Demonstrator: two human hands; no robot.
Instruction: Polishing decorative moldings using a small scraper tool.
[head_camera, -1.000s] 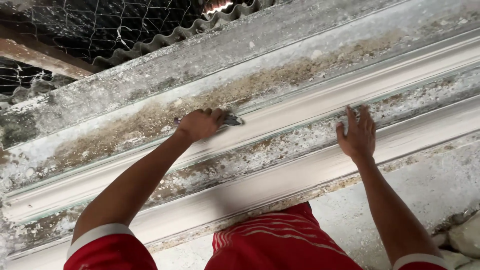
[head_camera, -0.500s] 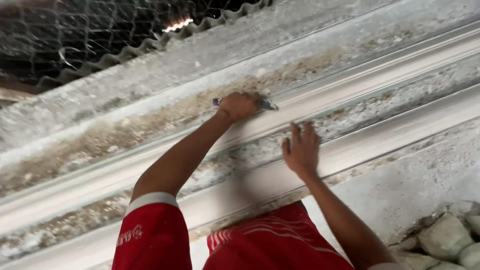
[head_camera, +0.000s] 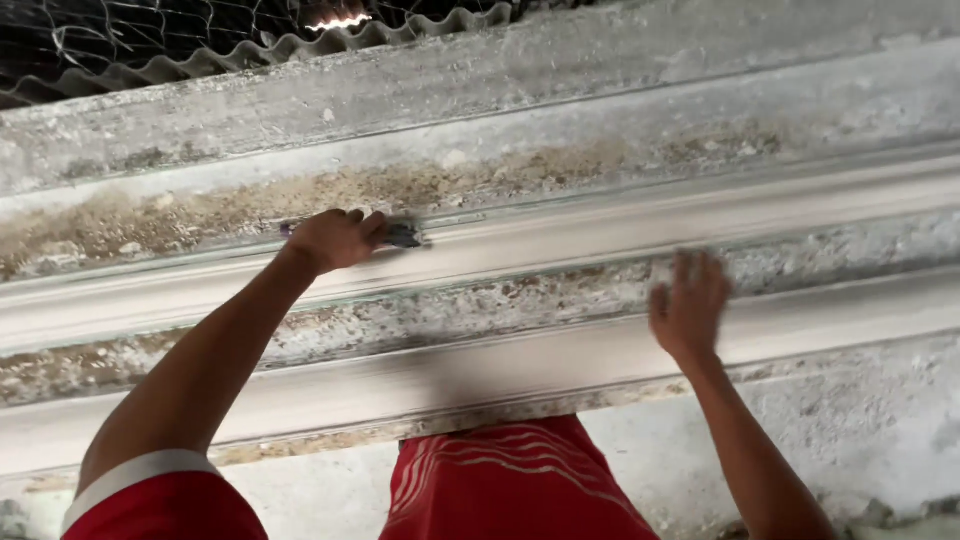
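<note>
The right hand (head_camera: 688, 305) is smeared by motion blur, so its fingers cannot be told apart, nor whether they touch the moulding (head_camera: 560, 240). The left hand (head_camera: 335, 238) covers most of a small dark tool (head_camera: 403, 235); only its tip shows, its kind unclear. Both arms and the red garment (head_camera: 510, 485) are cut off by the bottom edge

Smooth, matt plaster moulding (head_camera: 600, 235) runs between rough, stained bands of crumbling cement wall (head_camera: 200, 215). Corrugated sheet roofing (head_camera: 300, 45) edges the top beneath wire mesh (head_camera: 150, 30). Red cloth shorts (head_camera: 510, 485) carry pale stripes.
</note>
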